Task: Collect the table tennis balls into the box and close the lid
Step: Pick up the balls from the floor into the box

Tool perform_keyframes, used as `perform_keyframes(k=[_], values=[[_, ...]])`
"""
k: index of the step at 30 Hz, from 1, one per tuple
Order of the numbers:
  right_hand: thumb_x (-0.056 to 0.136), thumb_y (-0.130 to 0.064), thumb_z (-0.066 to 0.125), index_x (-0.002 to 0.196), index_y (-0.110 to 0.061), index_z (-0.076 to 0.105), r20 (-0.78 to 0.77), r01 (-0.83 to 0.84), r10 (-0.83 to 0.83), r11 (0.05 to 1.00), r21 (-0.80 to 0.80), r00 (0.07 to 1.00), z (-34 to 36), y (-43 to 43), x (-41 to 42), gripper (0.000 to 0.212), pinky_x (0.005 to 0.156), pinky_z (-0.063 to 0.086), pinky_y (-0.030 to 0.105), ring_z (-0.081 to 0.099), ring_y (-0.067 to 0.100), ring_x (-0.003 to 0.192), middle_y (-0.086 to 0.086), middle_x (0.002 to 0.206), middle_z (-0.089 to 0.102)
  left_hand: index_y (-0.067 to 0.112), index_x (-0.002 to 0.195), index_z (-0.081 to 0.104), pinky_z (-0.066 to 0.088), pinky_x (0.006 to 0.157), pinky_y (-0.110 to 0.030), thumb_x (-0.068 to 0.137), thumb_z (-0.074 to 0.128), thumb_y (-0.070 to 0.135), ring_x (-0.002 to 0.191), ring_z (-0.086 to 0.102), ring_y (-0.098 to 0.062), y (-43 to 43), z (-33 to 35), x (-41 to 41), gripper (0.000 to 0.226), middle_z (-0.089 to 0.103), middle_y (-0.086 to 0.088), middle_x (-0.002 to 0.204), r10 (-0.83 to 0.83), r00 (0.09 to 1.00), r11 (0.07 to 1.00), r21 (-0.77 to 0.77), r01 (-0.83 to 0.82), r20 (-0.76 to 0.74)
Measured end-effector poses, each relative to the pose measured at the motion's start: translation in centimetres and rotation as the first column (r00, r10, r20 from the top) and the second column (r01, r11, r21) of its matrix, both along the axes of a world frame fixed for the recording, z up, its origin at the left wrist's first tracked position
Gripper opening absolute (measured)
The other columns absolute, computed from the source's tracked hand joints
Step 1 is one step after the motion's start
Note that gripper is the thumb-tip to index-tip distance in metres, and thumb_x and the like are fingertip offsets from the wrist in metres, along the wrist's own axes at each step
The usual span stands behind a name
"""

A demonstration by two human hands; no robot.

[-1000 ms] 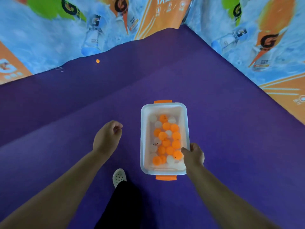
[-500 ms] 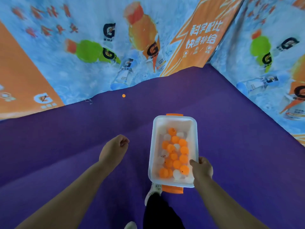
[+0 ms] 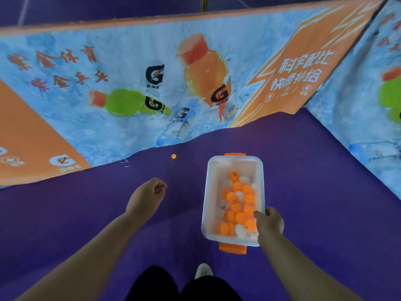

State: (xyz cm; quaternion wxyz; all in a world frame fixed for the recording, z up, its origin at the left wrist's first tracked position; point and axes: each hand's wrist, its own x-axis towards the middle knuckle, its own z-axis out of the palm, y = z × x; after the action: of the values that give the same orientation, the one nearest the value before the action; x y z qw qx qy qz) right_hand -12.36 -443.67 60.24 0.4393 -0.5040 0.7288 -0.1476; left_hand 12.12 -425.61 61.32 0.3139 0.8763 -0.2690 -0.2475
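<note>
The purple floor (image 3: 314, 192) is wide and free on the right side of the box (image 3: 233, 164) and also between the two arms. It ends at the printed banner wall (image 3: 130, 83) ahead and at a second banner (image 3: 368, 127) on the right; they meet in a corner.

The right hand (image 3: 270, 221) grips the near right rim of the translucent box, thumb inside, and carries it with no lid on it. Orange and white balls (image 3: 238, 205) fill its bottom.

The left hand (image 3: 146, 196) is curled into a loose fist; I cannot tell if it holds something.

One loose orange ball (image 3: 173, 156) lies on the floor near the wall, ahead of the left hand.
</note>
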Motion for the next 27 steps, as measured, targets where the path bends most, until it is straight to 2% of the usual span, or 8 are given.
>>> perform_keyframes(k=[3, 7, 10, 12, 15, 18, 23, 27], values=[[0.089, -0.012, 0.059, 0.102, -0.007, 0.061, 0.002, 0.017, -0.017, 1.000, 0.022, 1.000, -0.5, -3.6, 4.1, 0.015, 0.060, 0.040, 0.029, 0.053, 0.025, 0.077, 0.008, 0.089, 0.058, 0.019, 0.092, 0.062, 0.049, 0.070, -0.029, 0.089, 0.057, 0.014, 0.078, 0.063, -0.017, -3.8, -0.4, 4.2, 0.008, 0.063, 0.007, 0.081, -0.008, 1.000, 1.000, 0.015, 0.009, -0.015], [0.089, -0.012, 0.059, 0.098, -0.010, 0.059, 0.015, 0.078, -0.079, 0.996, 0.040, 0.997, -2.1, -7.7, 9.7, 0.009, 0.064, 0.041, 0.032, 0.054, 0.024, 0.078, 0.007, 0.090, 0.059, 0.023, 0.090, 0.060, 0.049, 0.068, -0.029, 0.089, 0.053, 0.014, 0.081, 0.064, -0.019, -9.4, -1.9, 10.4, 0.011, 0.064, 0.006, 0.082, -0.059, 0.998, 0.995, 0.080, 0.061, -0.031], [0.088, -0.011, 0.059, 0.095, -0.014, 0.057, 0.023, 0.146, -0.147, 0.988, 0.051, 0.989, -3.8, -10.0, 14.1, 0.007, 0.062, 0.041, 0.031, 0.054, 0.023, 0.076, 0.005, 0.088, 0.058, 0.024, 0.092, 0.061, 0.041, 0.055, -0.025, 0.090, 0.049, 0.016, 0.070, 0.060, -0.015, -13.8, -3.7, 15.5, 0.015, 0.061, 0.010, 0.079, -0.133, 0.990, 0.981, 0.136, 0.138, -0.047], [0.088, -0.010, 0.059, 0.093, -0.014, 0.057, 0.024, 0.226, -0.228, 0.972, 0.061, 0.973, -5.3, -11.6, 17.4, 0.007, 0.061, 0.041, 0.030, 0.053, 0.020, 0.071, 0.003, 0.083, 0.057, 0.024, 0.092, 0.061, 0.038, 0.051, -0.024, 0.091, 0.048, 0.016, 0.064, 0.055, -0.011, -17.0, -5.2, 19.7, 0.015, 0.060, 0.011, 0.080, -0.226, 0.973, 0.953, 0.194, 0.232, -0.054], [0.087, -0.010, 0.059, 0.092, -0.013, 0.058, 0.019, 0.315, -0.317, 0.946, 0.072, 0.948, -7.3, -13.5, 21.8, 0.006, 0.052, 0.037, 0.025, 0.049, 0.013, 0.061, 0.003, 0.082, 0.058, 0.026, 0.090, 0.059, 0.047, 0.062, -0.029, 0.090, 0.052, 0.018, 0.074, 0.059, -0.014, -20.8, -7.4, 25.2, 0.011, 0.064, 0.007, 0.089, -0.328, 0.944, 0.911, 0.249, 0.328, -0.045], [0.088, -0.010, 0.058, 0.092, -0.013, 0.059, 0.018, 0.384, -0.388, 0.918, 0.100, 0.922, -9.8, -15.4, 25.2, 0.005, 0.048, 0.034, 0.023, 0.048, 0.011, 0.059, 0.004, 0.084, 0.059, 0.028, 0.089, 0.057, 0.049, 0.068, -0.033, 0.090, 0.053, 0.019, 0.077, 0.059, -0.013, -24.0, -10.0, 29.0, 0.010, 0.064, 0.007, 0.089, -0.425, 0.904, 0.859, 0.296, 0.417, -0.041], [0.086, -0.010, 0.057, 0.089, -0.015, 0.058, 0.006, 0.455, -0.461, 0.878, 0.147, 0.888, -16.2, -18.8, 29.0, 0.006, 0.047, 0.036, 0.025, 0.049, 0.012, 0.058, 0.000, 0.077, 0.058, 0.020, 0.101, 0.061, 0.041, 0.061, -0.025, 0.089, 0.052, 0.016, 0.073, 0.055, -0.007, -28.9, -18.1, 32.5, 0.015, 0.061, 0.010, 0.089, -0.470, 0.880, 0.807, 0.372, 0.459, -0.067], [0.086, -0.010, 0.057, 0.088, -0.015, 0.057, -0.011, 0.435, -0.440, 0.885, 0.165, 0.898, -23.9, -22.0, 31.2, 0.005, 0.046, 0.033, 0.024, 0.047, 0.011, 0.057, -0.003, 0.073, 0.054, 0.018, 0.108, 0.059, 0.037, 0.068, -0.024, 0.088, 0.051, 0.014, 0.086, 0.054, -0.010, -32.3, -28.4, 33.7, 0.022, 0.059, 0.006, 0.105, -0.500, 0.857, 0.745, 0.444, 0.498, -0.123]])
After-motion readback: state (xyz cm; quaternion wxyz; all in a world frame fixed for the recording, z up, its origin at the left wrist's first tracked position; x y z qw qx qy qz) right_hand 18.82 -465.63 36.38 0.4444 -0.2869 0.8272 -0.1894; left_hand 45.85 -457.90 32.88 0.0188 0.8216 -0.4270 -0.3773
